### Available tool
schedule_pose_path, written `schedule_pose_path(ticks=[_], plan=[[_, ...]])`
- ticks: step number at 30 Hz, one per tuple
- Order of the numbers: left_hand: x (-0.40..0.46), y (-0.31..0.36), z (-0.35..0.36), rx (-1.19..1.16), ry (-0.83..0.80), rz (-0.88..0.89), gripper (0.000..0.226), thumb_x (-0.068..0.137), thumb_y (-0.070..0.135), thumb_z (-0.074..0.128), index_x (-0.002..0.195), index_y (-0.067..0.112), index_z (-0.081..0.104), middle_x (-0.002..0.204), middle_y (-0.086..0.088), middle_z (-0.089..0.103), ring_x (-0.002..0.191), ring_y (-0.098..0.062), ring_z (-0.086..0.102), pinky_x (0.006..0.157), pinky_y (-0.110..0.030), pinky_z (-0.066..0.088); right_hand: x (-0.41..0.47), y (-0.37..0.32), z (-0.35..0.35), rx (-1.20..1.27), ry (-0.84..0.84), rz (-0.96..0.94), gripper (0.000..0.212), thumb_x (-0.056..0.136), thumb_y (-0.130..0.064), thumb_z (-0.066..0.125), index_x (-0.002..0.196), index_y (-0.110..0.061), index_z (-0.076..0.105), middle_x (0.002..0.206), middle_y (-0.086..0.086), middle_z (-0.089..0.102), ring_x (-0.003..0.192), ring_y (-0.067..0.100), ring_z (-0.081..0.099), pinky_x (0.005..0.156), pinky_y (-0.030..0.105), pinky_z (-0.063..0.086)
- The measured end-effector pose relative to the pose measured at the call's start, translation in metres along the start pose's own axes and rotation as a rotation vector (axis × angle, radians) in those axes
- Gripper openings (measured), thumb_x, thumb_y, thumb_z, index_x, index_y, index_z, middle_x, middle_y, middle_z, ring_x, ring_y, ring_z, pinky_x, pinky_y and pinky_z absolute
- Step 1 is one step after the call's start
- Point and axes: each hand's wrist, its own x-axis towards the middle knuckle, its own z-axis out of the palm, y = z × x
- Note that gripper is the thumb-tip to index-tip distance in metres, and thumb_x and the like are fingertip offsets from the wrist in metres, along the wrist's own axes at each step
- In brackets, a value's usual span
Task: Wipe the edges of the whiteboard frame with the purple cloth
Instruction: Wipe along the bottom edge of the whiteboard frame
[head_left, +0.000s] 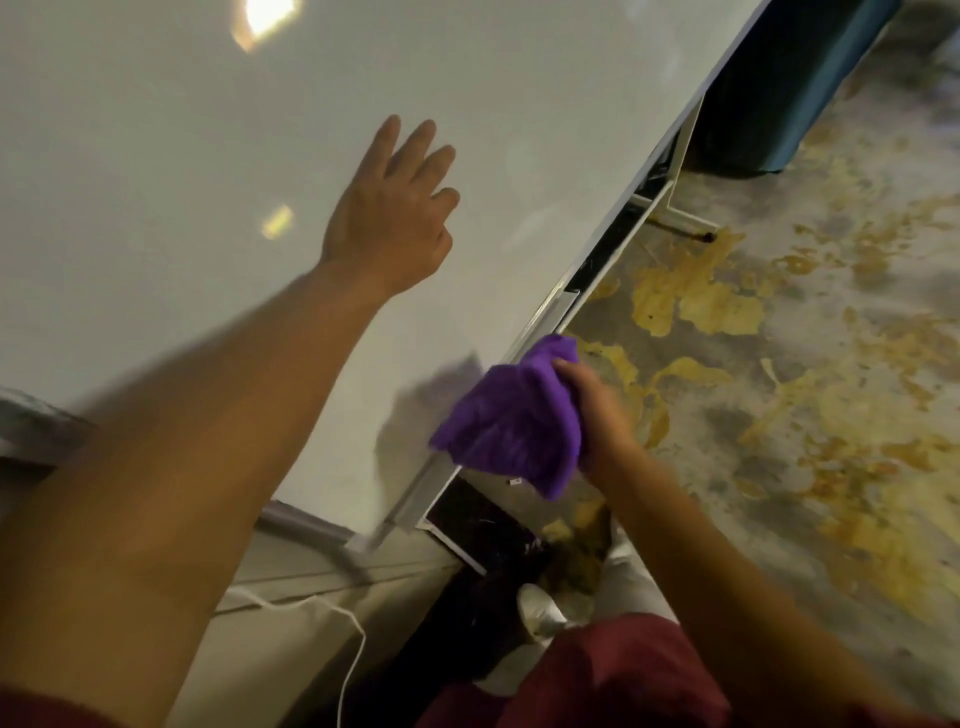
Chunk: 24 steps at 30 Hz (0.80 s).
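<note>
Cloth: the purple cloth (511, 421) is bunched and fuzzy in your right hand (597, 410), which is clamped on it against the whiteboard frame (540, 317), near right. Your left hand (395, 218) lies flat, fingers apart, on the whiteboard (182, 156). Motion blur softens the frame's near corner.

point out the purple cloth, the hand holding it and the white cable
purple cloth (511, 415), head view, middle of the bunched fabric
right hand (597, 400), head view, back of the hand
white cable (353, 670), head view, lower stretch
</note>
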Motion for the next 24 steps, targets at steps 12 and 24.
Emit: schedule_pose_path(ticks=[12, 24], plan=[[0.001, 0.000, 0.002, 0.053, -0.012, 0.020, 0.053, 0.109, 0.042, 0.035, 0.150, 0.016, 0.056, 0.172, -0.014, 0.030, 0.162, -0.038, 0.019, 0.132, -0.059, 0.013, 0.136, -0.060, 0.012, -1.829, 0.339, -0.709, 0.056, 0.094, -0.038, 0.048, 0.143, -0.014, 0.035, 0.114, 0.021, 0.066, 0.117, 0.038, 0.055, 0.115, 0.050, 0.021], [0.002, -0.001, 0.014, 0.038, 0.023, -0.003, 0.050, 0.108, 0.040, 0.039, 0.144, 0.014, 0.062, 0.169, -0.014, 0.036, 0.161, -0.037, 0.023, 0.132, -0.058, 0.015, 0.032, 0.089, 0.044, -1.841, -0.092, -0.926, 0.042, 0.092, -0.042, 0.053, 0.130, -0.026, 0.044, 0.127, 0.006, 0.064, 0.132, 0.036, 0.046, 0.114, 0.062, 0.018]])
